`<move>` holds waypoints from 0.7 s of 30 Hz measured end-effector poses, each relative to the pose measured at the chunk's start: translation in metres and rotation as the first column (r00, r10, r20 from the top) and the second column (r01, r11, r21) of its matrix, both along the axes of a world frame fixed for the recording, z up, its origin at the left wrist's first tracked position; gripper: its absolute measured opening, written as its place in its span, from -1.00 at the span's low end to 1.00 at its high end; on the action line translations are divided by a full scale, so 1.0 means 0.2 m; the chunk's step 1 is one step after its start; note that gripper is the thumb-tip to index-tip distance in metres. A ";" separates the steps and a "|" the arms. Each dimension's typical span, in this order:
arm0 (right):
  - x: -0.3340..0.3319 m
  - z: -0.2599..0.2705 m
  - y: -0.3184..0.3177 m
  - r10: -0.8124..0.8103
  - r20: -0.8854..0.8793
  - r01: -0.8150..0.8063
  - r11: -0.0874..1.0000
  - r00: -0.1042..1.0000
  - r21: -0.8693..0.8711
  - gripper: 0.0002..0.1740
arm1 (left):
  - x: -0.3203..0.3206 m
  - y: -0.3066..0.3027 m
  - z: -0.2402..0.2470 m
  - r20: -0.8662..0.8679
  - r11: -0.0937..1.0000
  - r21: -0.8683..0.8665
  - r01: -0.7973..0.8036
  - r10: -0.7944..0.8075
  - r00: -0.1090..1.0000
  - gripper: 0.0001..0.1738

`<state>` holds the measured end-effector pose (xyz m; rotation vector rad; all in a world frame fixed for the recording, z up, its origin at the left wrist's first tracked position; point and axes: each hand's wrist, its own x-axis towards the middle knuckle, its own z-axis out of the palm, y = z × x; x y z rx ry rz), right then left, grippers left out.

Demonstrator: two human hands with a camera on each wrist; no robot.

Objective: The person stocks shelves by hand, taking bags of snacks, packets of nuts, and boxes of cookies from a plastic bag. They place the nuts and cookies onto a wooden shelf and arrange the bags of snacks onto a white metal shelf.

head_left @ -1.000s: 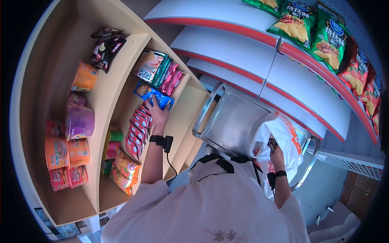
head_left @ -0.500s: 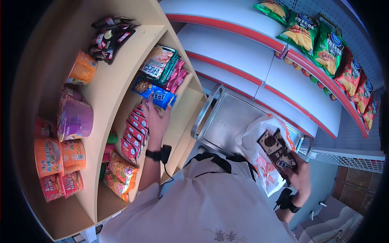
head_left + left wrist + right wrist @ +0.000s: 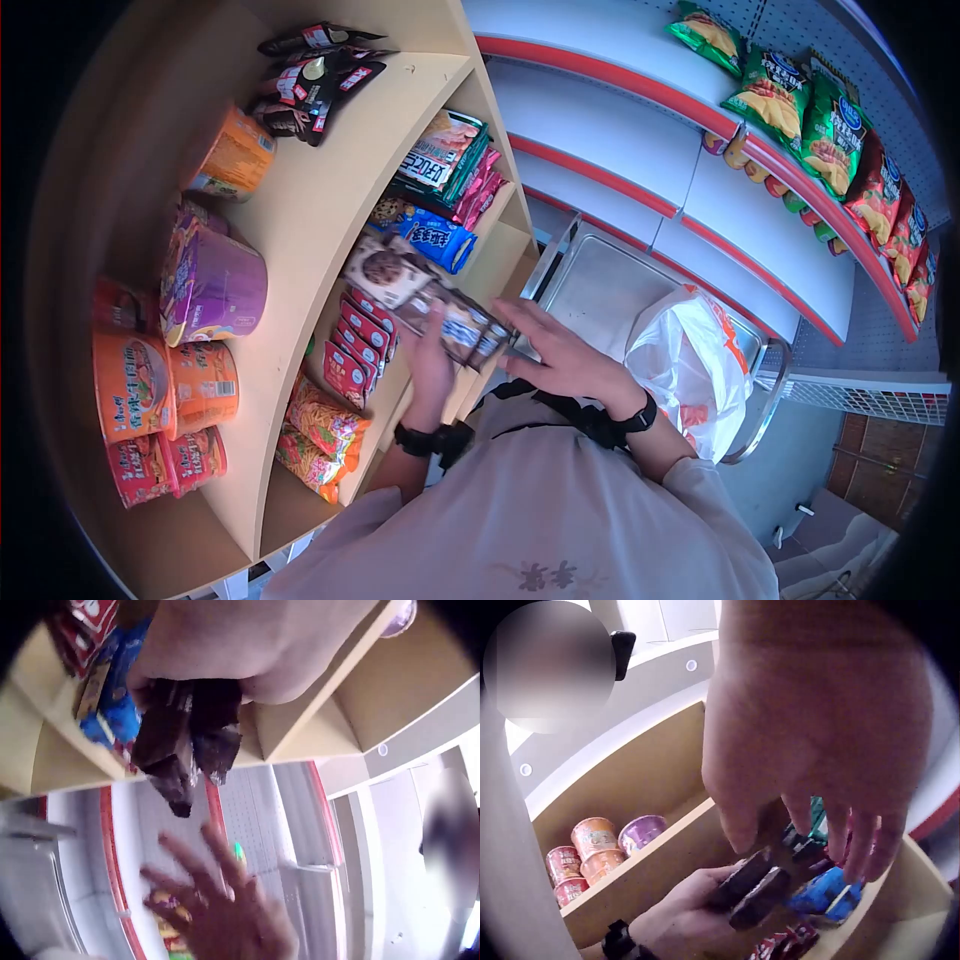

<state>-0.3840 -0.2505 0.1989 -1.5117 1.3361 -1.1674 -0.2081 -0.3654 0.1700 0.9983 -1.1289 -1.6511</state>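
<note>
Left hand (image 3: 432,372) grips cookie packs (image 3: 418,290) (blue packet (image 3: 438,241) beside).

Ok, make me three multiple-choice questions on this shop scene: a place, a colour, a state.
1. Where does the white bag sit? A on the metal cart B on the floor C on a chair
2. What colour is the big tub? A green B purple C black
3. How is the right hand? A in a fist B open, fingers spread C gripping the bag
Answers: 1 A, it rests on the cart's tray; 2 B, its side is purple; 3 B, its fingers are straight and apart.
</note>
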 end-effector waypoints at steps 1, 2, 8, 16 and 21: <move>-0.02 -0.01 0.01 -0.046 -0.097 0.042 0.998 0.994 -0.052 -0.27 | 0.03 -0.08 -0.01 0.081 0.990 -0.085 -0.112 0.119 0.990 -0.06; -0.04 -0.02 0.04 -0.077 0.016 0.077 0.997 0.997 0.015 -0.34 | 0.05 -0.18 0.00 0.074 0.987 -0.083 -0.138 0.145 0.987 0.00; -0.32 -0.36 0.45 -0.343 -0.351 0.416 0.895 0.871 0.158 -0.51 | -0.03 -0.69 -0.02 0.018 0.990 0.006 -0.142 0.142 0.990 -0.14; -0.70 -0.64 1.42 -0.628 -0.693 0.911 0.399 0.354 0.104 -0.49 | -0.12 -0.91 -0.32 0.500 0.888 -0.418 -0.190 0.400 0.768 -0.31; -0.66 -0.71 1.69 -0.374 -0.912 0.984 0.115 0.168 0.134 -0.03 | -0.21 -0.85 -0.26 0.562 0.819 -0.513 -0.259 0.548 0.619 -0.38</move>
